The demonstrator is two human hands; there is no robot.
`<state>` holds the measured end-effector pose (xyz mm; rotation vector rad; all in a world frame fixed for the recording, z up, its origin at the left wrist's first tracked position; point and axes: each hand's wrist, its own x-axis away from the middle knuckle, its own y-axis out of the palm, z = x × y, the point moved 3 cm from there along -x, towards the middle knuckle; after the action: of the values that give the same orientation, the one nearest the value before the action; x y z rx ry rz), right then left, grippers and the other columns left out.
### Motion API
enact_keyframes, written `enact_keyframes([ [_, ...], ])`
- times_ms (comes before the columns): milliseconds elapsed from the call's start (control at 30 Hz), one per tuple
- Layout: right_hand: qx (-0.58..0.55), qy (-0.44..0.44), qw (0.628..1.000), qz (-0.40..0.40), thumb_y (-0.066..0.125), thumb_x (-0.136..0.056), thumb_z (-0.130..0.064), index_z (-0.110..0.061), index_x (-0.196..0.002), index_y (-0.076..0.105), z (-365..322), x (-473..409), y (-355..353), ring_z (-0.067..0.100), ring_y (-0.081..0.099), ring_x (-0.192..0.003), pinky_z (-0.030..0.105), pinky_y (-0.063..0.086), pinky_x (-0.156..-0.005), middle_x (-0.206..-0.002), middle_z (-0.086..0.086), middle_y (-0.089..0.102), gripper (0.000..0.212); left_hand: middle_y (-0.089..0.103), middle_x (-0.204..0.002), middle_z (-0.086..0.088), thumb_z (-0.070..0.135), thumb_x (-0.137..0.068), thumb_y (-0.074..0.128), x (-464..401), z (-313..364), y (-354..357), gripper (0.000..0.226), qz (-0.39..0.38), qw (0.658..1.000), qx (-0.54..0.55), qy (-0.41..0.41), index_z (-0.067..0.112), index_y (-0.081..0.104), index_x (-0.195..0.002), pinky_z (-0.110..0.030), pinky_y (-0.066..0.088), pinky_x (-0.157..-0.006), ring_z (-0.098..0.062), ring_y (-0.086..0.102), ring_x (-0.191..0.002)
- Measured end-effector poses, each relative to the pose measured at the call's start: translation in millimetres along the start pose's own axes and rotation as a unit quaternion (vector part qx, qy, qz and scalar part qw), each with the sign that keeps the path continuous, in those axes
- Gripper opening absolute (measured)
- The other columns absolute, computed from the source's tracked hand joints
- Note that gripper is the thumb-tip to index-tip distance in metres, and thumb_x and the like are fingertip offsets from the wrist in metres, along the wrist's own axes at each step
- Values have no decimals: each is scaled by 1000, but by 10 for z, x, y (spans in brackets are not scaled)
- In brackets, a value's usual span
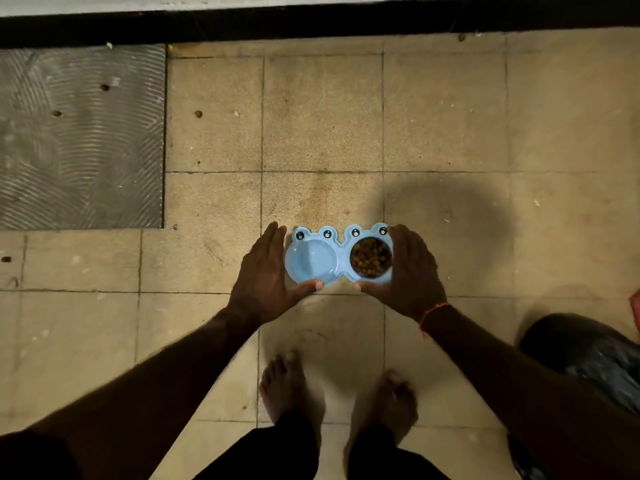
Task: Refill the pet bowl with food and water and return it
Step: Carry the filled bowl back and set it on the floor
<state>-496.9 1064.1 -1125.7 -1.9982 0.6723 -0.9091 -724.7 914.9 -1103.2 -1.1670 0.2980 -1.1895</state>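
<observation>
A light blue double pet bowl (341, 259) with frog eyes along its far rim sits between my hands, over the tan tiled floor. Its right cup holds brown kibble (370, 256). The left basin (311, 259) looks pale blue and glossy, and I cannot tell whether it holds water. My left hand (266, 277) lies against the bowl's left end with straight fingers, its thumb along the near rim. My right hand (412, 271) mirrors it at the right end. Whether the bowl rests on the floor or is held above it is unclear.
My bare feet (339, 393) stand just behind the bowl. A grey ribbed mat (81, 136) lies at the far left, with scattered kibble bits on and near it. A dark wall base (311, 24) runs along the far edge. A black plastic bag (588, 355) sits at the right.
</observation>
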Motion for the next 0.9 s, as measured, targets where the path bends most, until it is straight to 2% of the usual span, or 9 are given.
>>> enact_keyframes([
  [133,-2,6,1000,16,77,-62,-71,-6,-152,34,-354,278,-686,35,42,-139,51,42,-111,-151,15,43,120,22,-168,-15,78,-81,58,307,443,-637,107,18,1000,-16,12,4,33,-155,-48,39,-112,-33,35,-149],
  [200,-11,23,999,30,83,-66,-58,-6,-154,32,-572,481,-1141,37,40,-142,51,38,-113,-154,18,41,115,21,-168,-15,75,-85,56,514,756,-1035,102,30,999,-9,10,3,33,-154,-48,39,-111,-32,34,-149],
  [300,-42,61,997,31,82,-75,-45,-9,-159,24,-920,841,-1882,37,31,-149,52,30,-120,-162,16,32,109,19,-169,-14,72,-88,55,865,1345,-1665,100,33,999,18,6,4,30,-156,-47,35,-114,-30,29,-152],
  [433,-65,61,994,55,80,-78,-42,-13,-160,21,-1426,1421,-3081,31,27,-151,50,29,-122,-164,12,29,105,20,-169,-11,71,-89,57,1407,2242,-2661,97,34,998,45,36,9,28,-158,-46,33,-116,-26,27,-153],
  [567,-81,40,989,114,81,-80,-38,-9,-157,29,-1912,2019,-4277,30,31,-150,45,30,-120,-161,13,34,97,21,-169,-9,77,-86,51,1885,2954,-3627,101,57,996,36,66,10,28,-158,-42,29,-117,-24,25,-154],
  [667,-70,23,985,158,78,-80,-44,-9,-156,31,-2183,2432,-5086,31,35,-147,47,35,-115,-160,13,36,96,22,-169,-9,78,-86,52,2195,3341,-4271,102,92,991,12,93,9,29,-157,-42,28,-119,-24,26,-153],
  [767,-61,18,978,197,75,-81,-49,-11,-157,28,-2355,2839,-5779,32,32,-148,52,36,-116,-162,13,32,97,26,-167,-13,79,-85,54,2501,3675,-4818,103,131,984,-12,117,8,31,-156,-49,32,-119,-29,29,-152],
  [900,-50,26,967,248,74,-83,-48,-12,-159,24,-2435,3307,-6384,32,28,-150,50,30,-117,-165,13,27,97,24,-167,-16,83,-84,51,2827,4039,-5275,108,170,975,-38,136,7,28,-157,-51,29,-120,-31,25,-154],
])
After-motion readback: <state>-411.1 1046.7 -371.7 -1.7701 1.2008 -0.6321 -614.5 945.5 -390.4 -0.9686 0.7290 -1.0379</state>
